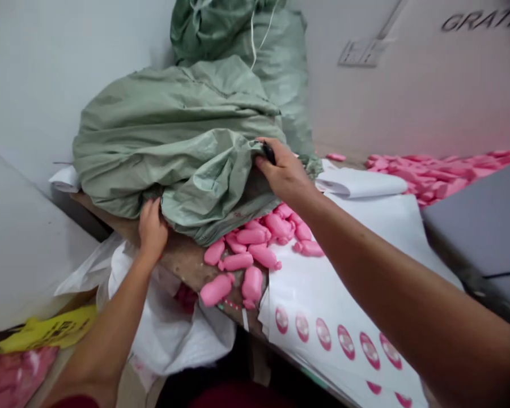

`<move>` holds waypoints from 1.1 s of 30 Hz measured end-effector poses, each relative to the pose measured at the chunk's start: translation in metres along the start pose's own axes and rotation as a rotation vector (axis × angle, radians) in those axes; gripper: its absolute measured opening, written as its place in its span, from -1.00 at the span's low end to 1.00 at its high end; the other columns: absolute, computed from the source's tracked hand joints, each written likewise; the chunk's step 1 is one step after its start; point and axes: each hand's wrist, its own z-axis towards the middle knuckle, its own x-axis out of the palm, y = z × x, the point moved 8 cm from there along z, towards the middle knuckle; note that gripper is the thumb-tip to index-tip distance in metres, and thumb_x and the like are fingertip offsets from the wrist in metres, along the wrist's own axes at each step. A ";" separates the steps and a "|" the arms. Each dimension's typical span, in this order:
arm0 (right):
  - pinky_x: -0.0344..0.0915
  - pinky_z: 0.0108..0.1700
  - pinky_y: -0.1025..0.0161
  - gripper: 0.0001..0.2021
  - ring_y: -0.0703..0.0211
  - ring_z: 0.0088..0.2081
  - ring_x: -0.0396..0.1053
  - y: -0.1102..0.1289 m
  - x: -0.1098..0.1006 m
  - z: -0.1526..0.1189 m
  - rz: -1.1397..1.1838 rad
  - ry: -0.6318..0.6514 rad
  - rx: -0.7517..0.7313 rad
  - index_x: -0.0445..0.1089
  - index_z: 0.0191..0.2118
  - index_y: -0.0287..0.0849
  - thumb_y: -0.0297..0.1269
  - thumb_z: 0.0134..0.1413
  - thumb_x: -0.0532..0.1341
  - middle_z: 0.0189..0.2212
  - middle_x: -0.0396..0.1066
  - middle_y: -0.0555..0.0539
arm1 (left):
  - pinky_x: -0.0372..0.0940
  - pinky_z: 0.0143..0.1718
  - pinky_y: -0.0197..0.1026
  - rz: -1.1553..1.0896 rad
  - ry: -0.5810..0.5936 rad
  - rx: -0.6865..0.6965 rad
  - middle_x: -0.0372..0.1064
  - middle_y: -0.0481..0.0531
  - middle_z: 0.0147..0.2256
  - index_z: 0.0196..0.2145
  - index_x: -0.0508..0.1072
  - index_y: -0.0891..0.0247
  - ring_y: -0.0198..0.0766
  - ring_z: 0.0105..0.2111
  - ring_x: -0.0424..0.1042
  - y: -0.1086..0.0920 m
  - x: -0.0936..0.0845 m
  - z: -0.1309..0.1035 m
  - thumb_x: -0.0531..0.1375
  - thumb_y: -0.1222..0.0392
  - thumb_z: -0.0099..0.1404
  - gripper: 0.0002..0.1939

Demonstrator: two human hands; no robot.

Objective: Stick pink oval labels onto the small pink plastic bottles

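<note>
A large grey-green woven sack (pixel 174 124) lies on its side on a brown table. My left hand (pixel 153 226) is closed on the sack's lower left edge, its fingertips partly hidden in the folds. My right hand (pixel 283 167) pinches the gathered cloth at the sack's right side, with a small black object (pixel 269 153) between thumb and fingers. Below the sack's mouth, several pink capsule-shaped pieces (pixel 238 261) are spread on the table and onto white sheets (pixel 306 283) printed with pink ovals.
Another green sack (pixel 287 73) stands behind against the wall. More pink pieces (pixel 442 175) are heaped at the right, beside a grey panel (pixel 484 221). White plastic bags (pixel 182 334) hang below the table edge. A yellow bag (pixel 51 330) is at the lower left.
</note>
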 end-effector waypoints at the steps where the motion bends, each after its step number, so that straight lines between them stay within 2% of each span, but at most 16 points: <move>1: 0.13 0.28 -0.04 -0.56 -0.03 0.16 0.31 0.003 0.002 -0.008 -0.018 0.006 -0.023 0.36 0.13 -0.11 -0.34 0.11 0.15 0.08 0.43 -0.10 | -0.07 0.38 0.24 0.004 -0.021 0.012 0.03 0.24 0.36 0.34 0.15 0.17 0.07 0.39 -0.03 -0.013 -0.009 -0.035 -0.10 0.13 0.49 -0.49; 2: 0.10 0.30 -0.03 -0.52 -0.03 0.20 0.28 0.006 0.005 -0.015 -0.032 0.014 -0.041 0.33 0.18 -0.11 -0.35 0.11 0.15 0.13 0.40 -0.11 | -0.09 0.39 0.22 -0.004 -0.030 0.069 0.03 0.13 0.37 0.33 0.16 0.02 0.03 0.41 -0.08 -0.031 -0.014 -0.070 -0.04 0.10 0.47 -0.50; 3: 0.10 0.30 -0.03 -0.51 -0.03 0.20 0.28 0.008 0.007 -0.020 -0.043 0.025 -0.051 0.33 0.19 -0.11 -0.36 0.12 0.15 0.14 0.39 -0.12 | -0.09 0.39 0.25 -0.046 0.033 0.262 0.08 0.06 0.36 0.29 0.21 -0.12 0.05 0.42 -0.08 -0.060 -0.010 -0.104 0.06 0.08 0.42 -0.49; 4: 0.12 0.29 -0.04 -0.53 -0.04 0.17 0.31 0.010 0.009 -0.021 -0.054 0.035 -0.047 0.34 0.18 -0.11 -0.36 0.12 0.14 0.12 0.41 -0.12 | -0.09 0.38 0.30 -0.073 0.199 0.491 0.13 -0.01 0.34 0.26 0.25 -0.24 0.10 0.42 -0.09 -0.090 0.004 -0.137 0.15 0.01 0.36 -0.47; 5: 0.17 0.26 -0.04 -0.56 -0.05 0.12 0.35 0.011 0.009 -0.019 -0.068 0.039 -0.023 0.37 0.14 -0.11 -0.36 0.12 0.14 0.06 0.45 -0.12 | -0.12 0.37 0.35 -0.052 0.395 0.621 0.15 -0.04 0.34 0.25 0.27 -0.27 0.15 0.42 -0.12 -0.110 0.025 -0.163 0.21 -0.03 0.32 -0.45; 7: 0.27 0.16 -0.02 -0.65 -0.04 0.00 0.41 0.011 0.003 -0.004 -0.101 0.024 0.050 0.42 0.03 -0.10 -0.36 0.12 0.14 -0.09 0.50 -0.08 | -0.04 0.34 0.37 -0.003 0.567 0.673 0.17 0.00 0.34 0.21 0.36 -0.19 0.17 0.40 -0.05 -0.125 0.059 -0.178 0.20 0.01 0.35 -0.53; 11: 0.38 -0.09 0.10 -0.71 0.07 -0.22 0.45 0.015 -0.032 0.034 -0.160 -0.059 0.135 0.40 -0.02 -0.11 -0.36 0.15 0.08 -0.20 0.48 -0.03 | 0.24 0.20 0.24 0.037 0.524 0.658 0.30 0.18 0.25 0.17 0.43 0.00 0.10 0.29 0.19 -0.130 0.100 -0.124 0.19 0.17 0.37 -0.58; 13: 0.38 -0.20 0.15 -0.70 0.12 -0.34 0.44 0.017 -0.049 0.041 -0.190 -0.071 0.148 0.38 -0.01 -0.12 -0.34 0.18 0.05 -0.23 0.48 -0.03 | 0.31 0.16 0.15 0.032 0.454 0.681 0.34 0.16 0.21 0.15 0.45 -0.01 0.04 0.24 0.27 -0.131 0.102 -0.102 0.22 0.21 0.34 -0.57; 15: 0.36 -0.24 0.15 -0.72 0.11 -0.37 0.43 0.016 -0.056 0.039 -0.241 -0.053 0.166 0.39 -0.03 -0.15 -0.31 0.18 0.06 -0.26 0.49 -0.05 | 0.34 0.14 0.06 0.008 0.373 0.695 0.38 0.11 0.17 0.13 0.45 -0.03 -0.05 0.18 0.33 -0.132 0.094 -0.096 0.24 0.19 0.32 -0.58; 19: 0.31 -0.13 0.11 -0.73 -0.06 -0.17 0.47 0.007 -0.039 0.031 -0.371 0.056 0.203 0.44 -0.04 -0.18 -0.29 0.16 0.16 -0.22 0.54 -0.15 | 0.21 0.23 0.17 -0.031 0.145 0.564 0.29 0.22 0.21 0.19 0.38 0.07 0.02 0.23 0.26 -0.137 0.069 -0.088 0.19 0.17 0.36 -0.56; 22: 0.35 -0.10 0.10 -0.81 0.02 -0.17 0.48 0.003 -0.010 0.032 -0.428 0.229 0.211 0.48 -0.12 -0.20 -0.27 0.18 0.25 -0.22 0.55 -0.12 | 0.01 0.29 0.35 -0.084 0.046 0.325 0.02 0.35 0.35 0.24 0.31 0.16 0.21 0.37 -0.02 -0.145 0.067 -0.051 0.28 0.23 0.27 -0.41; 25: 0.40 -0.14 0.15 -0.89 0.16 -0.29 0.49 0.011 0.004 0.031 -0.446 0.386 0.183 0.51 -0.23 -0.20 -0.27 0.19 0.29 -0.32 0.55 -0.04 | -0.14 0.32 0.39 -0.174 0.084 0.147 0.04 0.33 0.36 0.21 0.34 0.18 0.24 0.40 -0.11 -0.153 0.077 0.001 0.31 0.36 0.16 -0.35; 28: 0.43 -0.22 0.23 -0.79 0.13 -0.33 0.53 0.022 -0.011 0.010 -0.447 0.418 0.154 0.54 -0.08 -0.13 -0.36 0.22 0.21 -0.31 0.59 -0.04 | 0.01 0.28 0.30 -0.331 0.211 -0.029 0.39 0.27 0.11 0.02 0.46 0.23 0.12 0.26 0.21 -0.146 0.083 0.043 0.21 0.38 0.27 -0.64; 30: 0.44 -0.08 0.16 -0.64 0.03 -0.10 0.55 0.027 -0.025 -0.017 -0.461 0.343 0.103 0.43 0.15 -0.09 -0.34 0.29 0.13 0.00 0.54 -0.13 | 0.22 0.17 0.20 -0.485 0.320 -0.143 0.45 0.19 -0.01 -0.04 0.48 0.26 0.01 0.09 0.39 -0.134 0.082 0.060 0.21 0.25 0.35 -0.77; 31: 0.40 0.06 0.09 -0.60 -0.03 0.07 0.47 0.029 -0.031 -0.033 -0.476 0.260 0.049 0.37 0.22 -0.06 -0.32 0.32 0.10 0.21 0.39 -0.17 | 0.30 0.10 0.15 -0.575 0.373 -0.198 0.45 0.16 -0.02 -0.03 0.46 0.28 -0.05 0.02 0.43 -0.127 0.081 0.065 0.21 0.16 0.37 -0.75; 33: 0.37 0.14 0.08 -0.57 0.00 0.17 0.40 0.044 -0.031 -0.067 -0.450 0.071 -0.286 0.33 0.26 -0.01 -0.36 0.34 0.06 0.30 0.27 -0.17 | 0.40 -0.03 0.06 -0.773 0.482 -0.309 0.44 0.13 -0.02 0.02 0.43 0.30 -0.13 -0.07 0.47 -0.116 0.079 0.070 0.19 0.02 0.40 -0.65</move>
